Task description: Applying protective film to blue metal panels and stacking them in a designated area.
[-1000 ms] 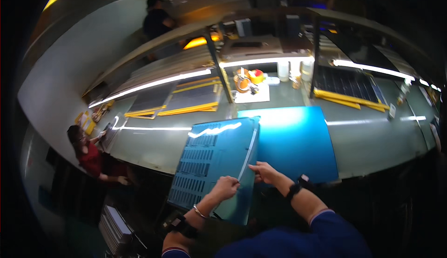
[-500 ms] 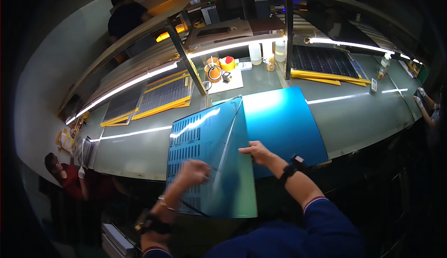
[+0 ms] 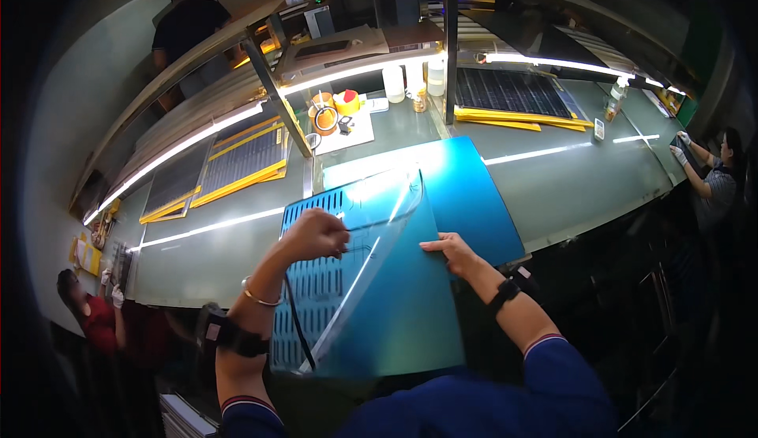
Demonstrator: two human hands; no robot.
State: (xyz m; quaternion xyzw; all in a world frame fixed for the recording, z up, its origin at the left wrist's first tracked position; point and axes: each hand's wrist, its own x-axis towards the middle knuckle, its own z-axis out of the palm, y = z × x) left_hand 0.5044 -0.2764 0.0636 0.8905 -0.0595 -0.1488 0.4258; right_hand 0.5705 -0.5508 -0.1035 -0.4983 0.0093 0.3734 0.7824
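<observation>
A blue panel (image 3: 403, 319) tilts up in front of me, over the bench's near edge. Rows of slot-shaped marks run down its left part. A thin clear film (image 3: 359, 268) lies over it, lifted along a diagonal fold with dark edge lines. My left hand (image 3: 316, 235) is closed above the slotted part, pinching the film's edge; its fingertips are partly hidden. My right hand (image 3: 452, 251) grips the panel's right edge, thumb on top. Beneath and behind, a second plain blue sheet (image 3: 482, 201) rests on the bench, shining under the lamp.
Yellow-edged dark frames lie left (image 3: 245, 157) and right (image 3: 521, 98) on the grey bench (image 3: 576, 177). White bottles (image 3: 393, 82) and an orange tape roll (image 3: 325, 118) stand behind the panel, near a shelf post (image 3: 451, 51). Co-workers are at both ends and across the bench.
My left hand has risen and drawn the film further across, so the fold's slanting line now reaches the lower left. My right hand keeps its grip on the edge. The whole view has shifted.
</observation>
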